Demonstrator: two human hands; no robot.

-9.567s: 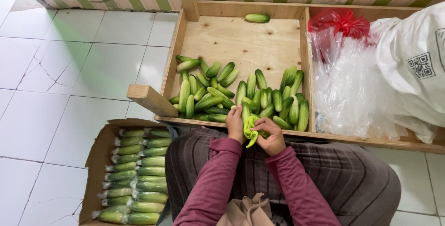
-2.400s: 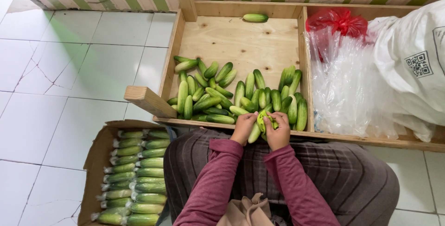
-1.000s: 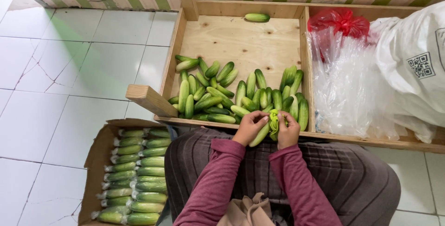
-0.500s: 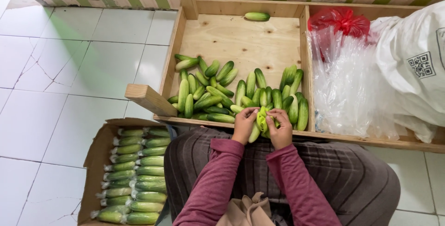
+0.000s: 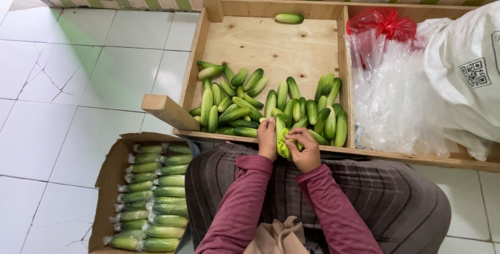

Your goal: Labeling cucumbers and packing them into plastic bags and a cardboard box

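Both of my hands meet at the front edge of a wooden crate (image 5: 271,40). My left hand (image 5: 267,138) and my right hand (image 5: 306,150) grip one cucumber (image 5: 281,127), which stands nearly upright between them. A yellow-green wrap (image 5: 284,149) covers its lower end, pinched under my fingers. A pile of loose green cucumbers (image 5: 245,103) lies in the crate just beyond my hands. One more cucumber (image 5: 289,18) rests alone at the crate's far wall.
A cardboard box (image 5: 107,181) at my left knee holds several wrapped cucumbers (image 5: 156,197) in rows. Clear plastic bags (image 5: 388,98), a red bag (image 5: 383,22) and a white sack (image 5: 463,72) fill the crate's right compartment. White floor tiles (image 5: 78,77) lie to the left.
My hands have turned and worked the cucumber, shifting slightly left along the crate's front edge. The wrap has slid from the cucumber's upper part down to its lower end.
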